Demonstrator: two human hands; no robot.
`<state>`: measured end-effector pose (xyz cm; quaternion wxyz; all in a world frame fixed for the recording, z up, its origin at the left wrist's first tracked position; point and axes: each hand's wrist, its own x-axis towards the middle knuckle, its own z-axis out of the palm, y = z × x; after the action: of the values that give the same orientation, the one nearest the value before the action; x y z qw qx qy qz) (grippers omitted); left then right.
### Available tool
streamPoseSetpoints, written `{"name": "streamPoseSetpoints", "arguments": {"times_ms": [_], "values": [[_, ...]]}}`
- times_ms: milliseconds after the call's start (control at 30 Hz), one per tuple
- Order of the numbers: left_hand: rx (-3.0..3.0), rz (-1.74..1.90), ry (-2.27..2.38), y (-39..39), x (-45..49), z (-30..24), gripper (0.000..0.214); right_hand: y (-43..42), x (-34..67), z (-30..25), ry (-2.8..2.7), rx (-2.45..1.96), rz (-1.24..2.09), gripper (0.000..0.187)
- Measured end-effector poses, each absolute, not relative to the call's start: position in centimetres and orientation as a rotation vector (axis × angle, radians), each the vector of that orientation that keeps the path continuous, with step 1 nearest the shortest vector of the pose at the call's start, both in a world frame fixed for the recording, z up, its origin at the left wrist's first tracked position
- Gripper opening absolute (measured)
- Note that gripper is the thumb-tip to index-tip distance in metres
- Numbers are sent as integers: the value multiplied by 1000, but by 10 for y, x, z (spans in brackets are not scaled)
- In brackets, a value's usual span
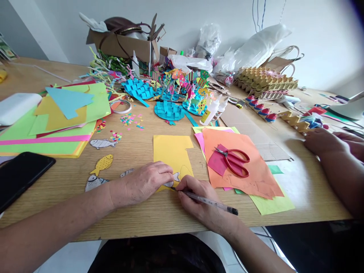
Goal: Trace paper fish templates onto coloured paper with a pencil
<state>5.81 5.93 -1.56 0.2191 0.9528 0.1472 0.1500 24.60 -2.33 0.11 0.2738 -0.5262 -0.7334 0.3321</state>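
Observation:
A yellow sheet of paper [171, 153] lies in front of me, with a fish outline drawn near its lower right. My left hand [148, 181], fingers pressed together, holds a small white paper fish [176, 176] down on the sheet's lower part; much of the fish is hidden. In my right hand [199, 203] is a clear-barrelled pen [212, 203], its tip at the fish's lower edge. Left of my hands lie a yellow paper fish [104, 163], a grey-white paper fish [102, 143] and others partly covered by my left forearm.
Red-handled scissors [237, 161] rest on orange paper [256, 172] at right. Glue bottles [209, 112] stand behind, near blue woven paper pieces [170, 110]. Stacked coloured paper [99, 100] and a phone [25, 176] lie left. Another person's hands [327, 144] are at far right.

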Motion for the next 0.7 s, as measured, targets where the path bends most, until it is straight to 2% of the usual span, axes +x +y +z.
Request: {"name": "streamPoseSetpoints", "arguments": {"times_ms": [700], "values": [[2477, 385, 406, 63, 58, -14, 22, -11, 233, 5, -1961, -1382, 1018, 11]]}}
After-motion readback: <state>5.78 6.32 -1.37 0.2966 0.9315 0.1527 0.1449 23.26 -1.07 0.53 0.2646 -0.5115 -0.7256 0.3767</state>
